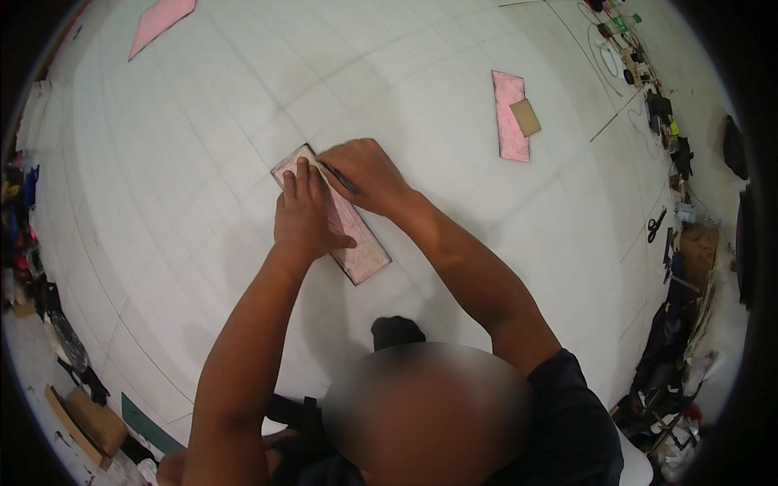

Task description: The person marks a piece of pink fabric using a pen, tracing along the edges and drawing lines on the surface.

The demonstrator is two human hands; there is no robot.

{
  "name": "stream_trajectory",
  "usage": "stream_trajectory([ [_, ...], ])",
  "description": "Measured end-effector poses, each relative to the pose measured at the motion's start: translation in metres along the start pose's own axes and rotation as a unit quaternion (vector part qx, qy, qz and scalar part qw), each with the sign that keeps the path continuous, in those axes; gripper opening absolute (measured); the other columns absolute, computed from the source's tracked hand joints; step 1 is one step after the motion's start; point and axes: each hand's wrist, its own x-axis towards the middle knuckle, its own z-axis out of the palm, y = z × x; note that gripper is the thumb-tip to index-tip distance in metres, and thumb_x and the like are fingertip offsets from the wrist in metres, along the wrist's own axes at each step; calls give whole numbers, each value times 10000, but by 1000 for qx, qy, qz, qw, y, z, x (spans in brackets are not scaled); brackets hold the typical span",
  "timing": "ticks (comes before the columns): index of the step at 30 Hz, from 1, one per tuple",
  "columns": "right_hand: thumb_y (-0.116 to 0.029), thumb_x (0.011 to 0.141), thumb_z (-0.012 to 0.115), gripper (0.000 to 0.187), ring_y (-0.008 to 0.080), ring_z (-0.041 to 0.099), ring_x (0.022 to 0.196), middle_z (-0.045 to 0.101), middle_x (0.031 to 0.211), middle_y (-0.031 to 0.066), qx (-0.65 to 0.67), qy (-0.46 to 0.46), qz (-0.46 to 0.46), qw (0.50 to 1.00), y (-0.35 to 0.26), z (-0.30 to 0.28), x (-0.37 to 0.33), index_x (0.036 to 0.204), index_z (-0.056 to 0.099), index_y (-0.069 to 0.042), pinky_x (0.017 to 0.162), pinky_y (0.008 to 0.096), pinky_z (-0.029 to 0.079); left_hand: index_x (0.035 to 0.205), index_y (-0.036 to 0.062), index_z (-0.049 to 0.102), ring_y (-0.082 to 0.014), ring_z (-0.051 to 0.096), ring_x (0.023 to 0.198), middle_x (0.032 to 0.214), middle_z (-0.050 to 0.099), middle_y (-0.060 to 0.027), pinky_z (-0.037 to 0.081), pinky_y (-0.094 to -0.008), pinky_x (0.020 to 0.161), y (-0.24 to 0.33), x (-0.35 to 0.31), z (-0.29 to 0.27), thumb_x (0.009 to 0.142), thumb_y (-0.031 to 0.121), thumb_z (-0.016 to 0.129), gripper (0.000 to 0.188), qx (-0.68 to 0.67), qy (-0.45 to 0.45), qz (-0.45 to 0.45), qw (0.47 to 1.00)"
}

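A pink rectangular panel with dark edges lies slantwise on a large white surface in front of me. My left hand rests flat on it, fingers stretched toward its far end and thumb out to the right. At the panel's far right edge, my right hand is closed around a slim dark pen-like tool. The tool lies along that edge; its tip is too small to make out, so I cannot tell its exact kind.
Farther right lies another pink panel with a small brown square piece overlapping it. A third pink piece is at the far left. Black scissors lie near the right edge, where assorted clutter lines the border. A brown board stands lower left.
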Motion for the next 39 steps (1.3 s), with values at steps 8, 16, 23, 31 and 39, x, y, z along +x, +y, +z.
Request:
stream_trajectory([
  [8, -81, 867, 741, 239, 248, 652, 872, 693, 911, 36, -14, -62, 16, 998, -63, -60, -142, 1102, 706, -98, 874, 407, 463, 1599, -68, 261, -462, 266, 1550, 1684, 236, -270, 361, -475, 1229, -6, -10, 2, 571, 513, 995, 1390, -19, 48, -2, 999],
  [16, -50, 887, 709, 308, 344, 658, 1078, 717, 1183, 141, -98, 182, 295, 933, 2, -87, -163, 1190, 655, -54, 972, 440, 477, 1552, 12, 410, -502, 294, 1517, 1626, 309, -306, 301, -603, 1220, -35, -48, 56, 720, 507, 932, 1100, -118, 199, 78, 970],
  [23, -403, 1001, 679, 500, 437, 411, 1460, 556, 1486, 179, -386, 166, 248, 873, 126, -141, -105, 1392, 586, -107, 1172, 660, 280, 1589, 15, 360, -504, 244, 1544, 1652, 296, -282, 175, -653, 1247, -35, -64, 71, 808, 631, 816, 1095, -95, 190, 48, 976],
  [31, -255, 1062, 601, 370, 436, 454, 1431, 572, 1472, 231, -321, 188, 292, 881, 126, -165, -188, 1375, 603, -58, 1197, 575, 292, 1585, 6, 373, -451, 228, 1571, 1685, 287, -234, 138, -644, 1263, -13, -46, 64, 763, 698, 802, 1157, -76, 147, 82, 983],
  [39, -155, 942, 738, 416, 430, 466, 1421, 541, 1503, 234, -223, 182, 267, 920, 27, -104, -214, 1325, 623, -40, 1200, 548, 314, 1521, 6, 456, -431, 288, 1549, 1631, 374, -223, 179, -633, 1259, 18, -9, 53, 808, 706, 760, 1045, -105, 214, 64, 969],
])
